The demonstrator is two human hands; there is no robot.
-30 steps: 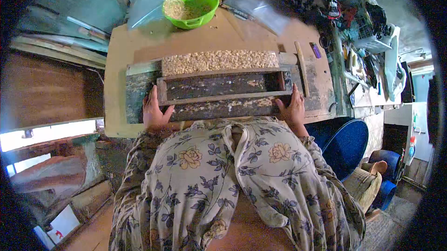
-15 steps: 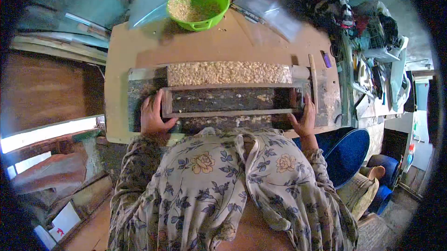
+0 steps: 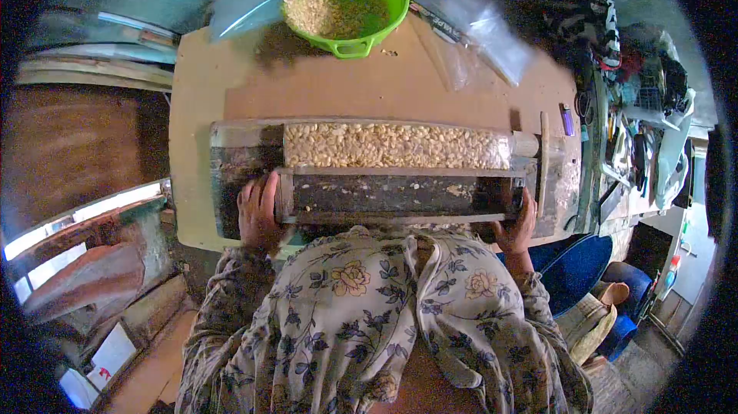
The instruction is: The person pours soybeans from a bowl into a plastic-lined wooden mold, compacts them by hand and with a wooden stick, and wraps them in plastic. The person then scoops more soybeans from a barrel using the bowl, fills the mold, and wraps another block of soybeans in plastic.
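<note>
A rectangular wooden frame lies on a dark, worn board close to my body. My left hand grips the frame's left end, fingers over the far side and thumb at the near corner. At the opposite end my right hand holds it in the same way. Dark, stained board with pale crumbs shows inside the frame. Just beyond the frame's far bar lies a flat, long slab of pale nuts or seeds, packed into an even strip. Its exact kind I cannot make out.
A green bowl with loose pale nuts or seeds stands at the table's far side. Clear plastic bags lie beside it. On the right are a thin wooden stick, a purple lighter and cluttered items; a blue chair stands below.
The view has shifted, so the slab and frame appear lower and larger. Both hands remain on the frame's ends, and the frame sits slightly closer to my body.
</note>
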